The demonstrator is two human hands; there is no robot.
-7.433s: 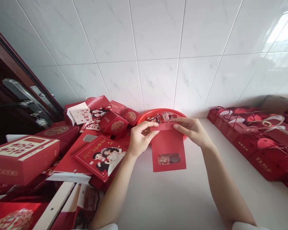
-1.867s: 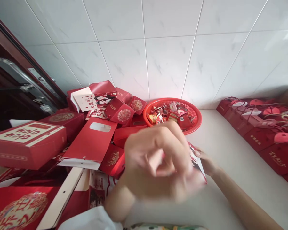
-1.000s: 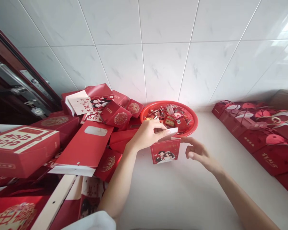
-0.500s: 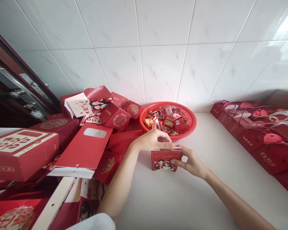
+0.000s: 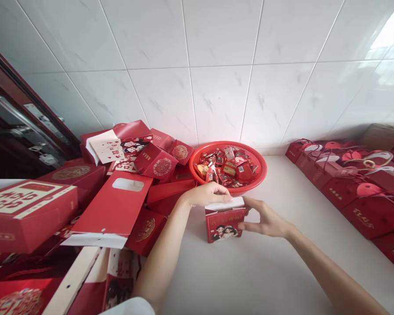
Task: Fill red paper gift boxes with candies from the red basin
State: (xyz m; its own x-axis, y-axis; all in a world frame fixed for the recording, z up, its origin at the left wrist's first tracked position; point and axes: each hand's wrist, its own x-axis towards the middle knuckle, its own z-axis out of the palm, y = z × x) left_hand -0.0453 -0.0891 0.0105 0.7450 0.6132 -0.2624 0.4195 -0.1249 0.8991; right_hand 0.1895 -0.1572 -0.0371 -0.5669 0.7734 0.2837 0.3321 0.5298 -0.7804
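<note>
A small red candy box (image 5: 223, 230) with a cartoon couple on its front stands upright on the white tabletop (image 5: 249, 275). Its top flap (image 5: 230, 204) is tipped up and shows a white face. Over the box's top left, my left hand (image 5: 212, 195) has its fingers bent and closed at the flap; some fingertips are hidden. My right hand (image 5: 264, 220) is around the right side of the box, thumb at the front edge and forefinger near the top back corner. The box's inside is hidden.
Behind the box sits a red plastic basket (image 5: 264, 168) of wrapped sweets. Red boxes and flattened cartons (image 5: 118, 205) are heaped at the left. Red gift bags (image 5: 351, 197) with cord handles line the right, and a tiled wall (image 5: 219, 96) rises behind.
The box's top flap has tipped up, so its white face now shows more. Both hands stay at the box. The whole view has shifted slightly.
</note>
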